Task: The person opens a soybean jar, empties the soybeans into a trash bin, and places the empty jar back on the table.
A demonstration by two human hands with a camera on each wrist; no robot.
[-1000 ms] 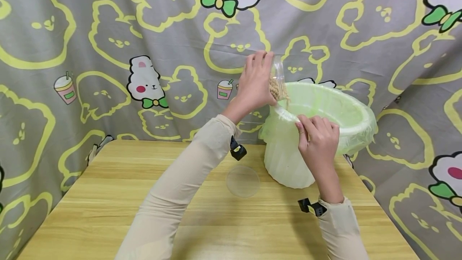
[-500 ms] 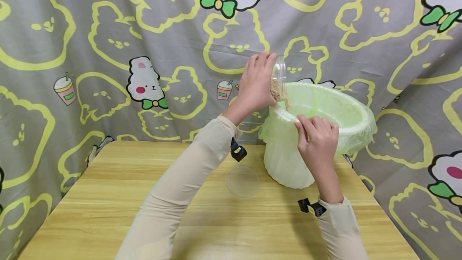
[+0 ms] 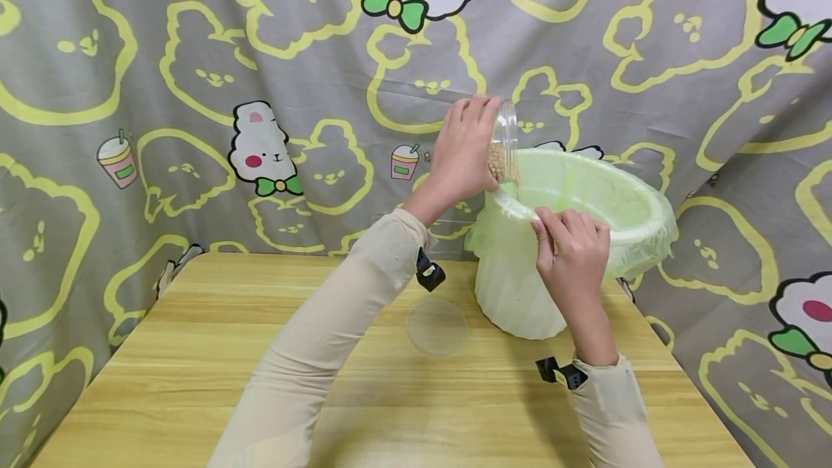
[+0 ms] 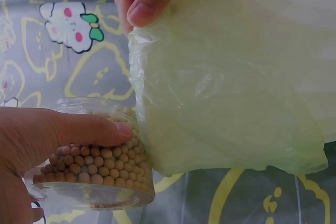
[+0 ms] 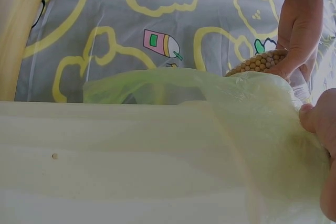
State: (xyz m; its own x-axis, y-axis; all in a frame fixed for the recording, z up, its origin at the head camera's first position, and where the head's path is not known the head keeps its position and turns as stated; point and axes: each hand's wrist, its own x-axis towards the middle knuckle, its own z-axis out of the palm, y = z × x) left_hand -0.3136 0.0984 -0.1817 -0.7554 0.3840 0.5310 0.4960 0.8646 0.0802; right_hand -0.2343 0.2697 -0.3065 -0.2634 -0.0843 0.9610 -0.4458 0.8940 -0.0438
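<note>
My left hand (image 3: 463, 150) grips a clear plastic jar (image 4: 79, 195) tipped on its side, its mouth at the near left rim of a white trash can (image 3: 516, 302). Small round tan beads (image 4: 102, 166) lie along the jar's lower side, and some show at its mouth in the head view. A thin pale green bag (image 4: 220, 87) lines the can and folds over its rim. My right hand (image 3: 575, 251) pinches the bag's edge at the near rim, thumb on the outside. The can's inner bottom is hidden.
A clear round lid (image 3: 438, 327) lies flat on the wooden table (image 3: 260, 352), left of the can. Behind the table hangs a grey curtain (image 3: 312, 85) with cartoon prints. The can stands near the table's back right edge.
The jar has shifted very slightly to the right, and the beads inside have moved toward its mouth. The right hand and the can have stayed in place.
</note>
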